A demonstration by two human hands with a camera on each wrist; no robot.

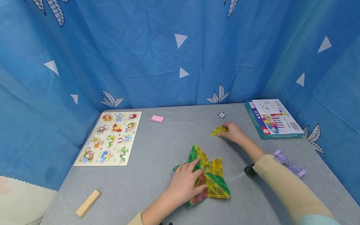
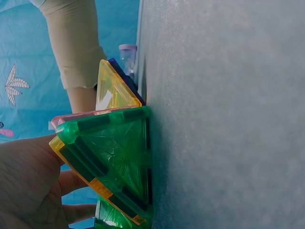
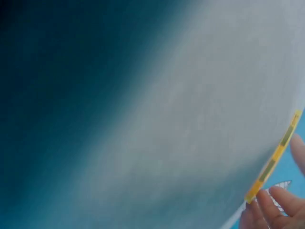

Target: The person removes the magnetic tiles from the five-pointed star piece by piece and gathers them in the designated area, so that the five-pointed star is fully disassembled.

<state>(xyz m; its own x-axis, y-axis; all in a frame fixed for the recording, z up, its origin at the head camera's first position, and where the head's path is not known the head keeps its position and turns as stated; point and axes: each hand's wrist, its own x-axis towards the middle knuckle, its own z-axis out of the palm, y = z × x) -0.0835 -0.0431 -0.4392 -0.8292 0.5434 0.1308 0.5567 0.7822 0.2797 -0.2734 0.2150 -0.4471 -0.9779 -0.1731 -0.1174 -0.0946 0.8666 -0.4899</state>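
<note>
The left hand (image 1: pixel 184 182) lies flat on the tile cluster (image 1: pixel 209 176), fingers spread over green and yellow triangles near the front middle of the grey table (image 1: pixel 157 150). From the left wrist view, the palm (image 2: pixel 26 186) presses against the tile stack (image 2: pixel 114 157), and some tiles stand up off the surface rather than lying flat.

Out ahead, the right hand (image 1: pixel 233 132) pinches a single yellow triangle tile (image 1: pixel 218 130), low to the table and well apart from the cluster. The right wrist view catches that tile (image 3: pixel 274 157) edge-on, fingertips (image 3: pixel 267 210) curled at its lower corner.

Now the surroundings. Just behind the right hand sits a small round chip (image 1: pixel 222 115). To its right, a teal game box (image 1: pixel 271 118) lies near the table's far right corner. Under the right forearm there's a purple sand timer (image 1: pixel 289 164) lying on its side, close to the right edge, and a small black object (image 1: pixel 249 170) beside the sleeve; what it is cannot be told. A pink eraser-like block (image 1: pixel 157 118) rests toward the back centre. The animal peg puzzle (image 1: pixel 109 137) takes up the left side, and a wooden block (image 1: pixel 88 203) lies near the front left edge.

Open grey surface lies between the cluster and the puzzle, and between the two hands. Blue curtain (image 1: pixel 168 53) closes in the back and both sides.
</note>
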